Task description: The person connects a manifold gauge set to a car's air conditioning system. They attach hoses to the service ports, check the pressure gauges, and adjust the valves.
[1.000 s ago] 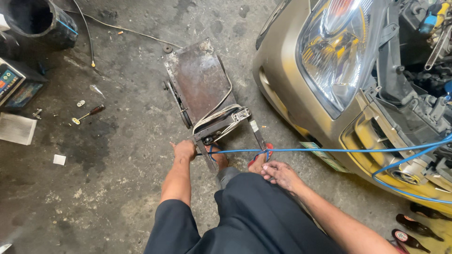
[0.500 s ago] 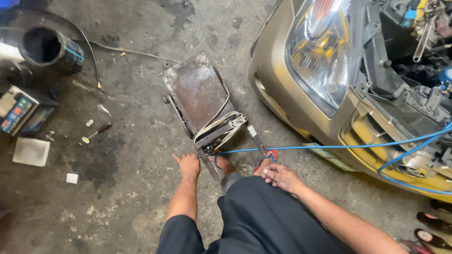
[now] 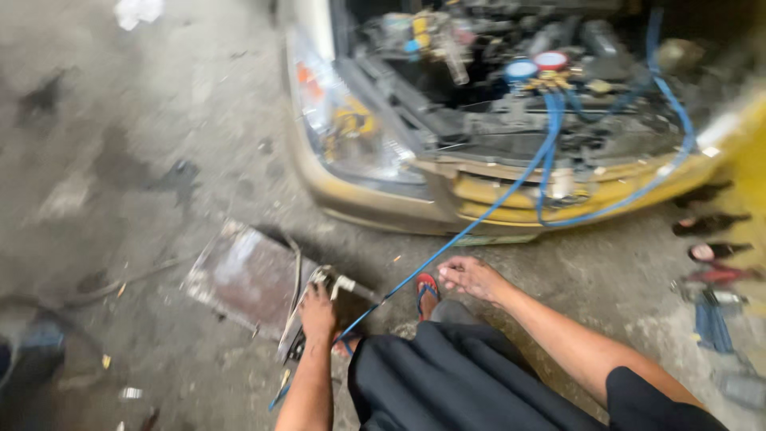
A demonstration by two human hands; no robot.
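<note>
On the stained concrete floor (image 3: 144, 160), the left hand (image 3: 317, 313) presses down on the near end of a flat, rusty metal radiator-like panel (image 3: 247, 275), fingers curled over its pipe fittings. Just right of those fingers a blue hose (image 3: 479, 215) runs up to the gauges (image 3: 535, 68) in the open engine bay of a gold car (image 3: 383, 207). The right hand (image 3: 471, 278) hovers beside the hose, fingers loosely curled; whether they pinch it cannot be told. Between both hands sits a red sandal (image 3: 427, 289).

Soft, even daylight; heavy motion blur throughout; edges smeared; engine bay shadowed.
</note>
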